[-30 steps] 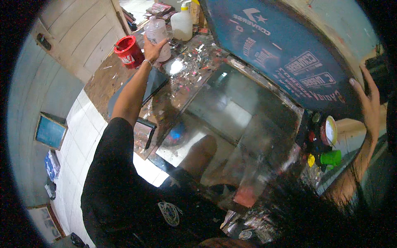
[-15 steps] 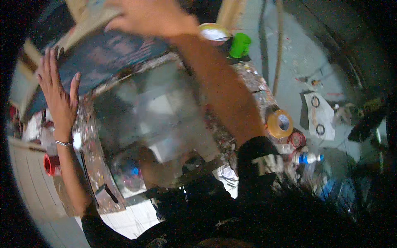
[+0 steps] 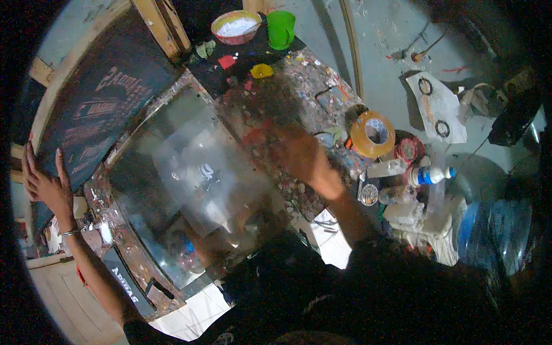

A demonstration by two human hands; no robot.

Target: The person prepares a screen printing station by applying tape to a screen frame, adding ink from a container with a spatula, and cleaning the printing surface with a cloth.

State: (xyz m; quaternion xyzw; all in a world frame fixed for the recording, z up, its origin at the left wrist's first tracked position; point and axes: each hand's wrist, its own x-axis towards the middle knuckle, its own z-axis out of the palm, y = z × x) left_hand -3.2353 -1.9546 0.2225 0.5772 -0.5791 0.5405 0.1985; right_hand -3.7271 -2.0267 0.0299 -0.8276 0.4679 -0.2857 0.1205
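A wood-edged screen frame (image 3: 64, 66) with dark mesh and pale lettering leans at the far left. My left hand (image 3: 49, 190) is at its left edge, fingers stretched and thumb apart; whether it touches the wood is hard to tell. In front lies a glass-topped board (image 3: 135, 178) with a greyish sheet (image 3: 190, 155) on it, bearing a small dark and white mark. My right hand (image 3: 290, 152) is over the paint-crusted strip right of the glass, smeared by motion; its fingers and anything in them cannot be made out.
Beyond the strip stand a bowl of white stuff (image 3: 237, 26) and a green cup (image 3: 281, 30). At right are a roll of clear tape (image 3: 374, 135), a red roll (image 3: 408, 148) and a white bottle with blue cap (image 3: 431, 175). A dark panel (image 3: 123, 279) lies beside my left forearm.
My right hand has swept from the frame's far edge back to the right side of the glass. The view has shifted, and my left hand remains by the frame's left edge.
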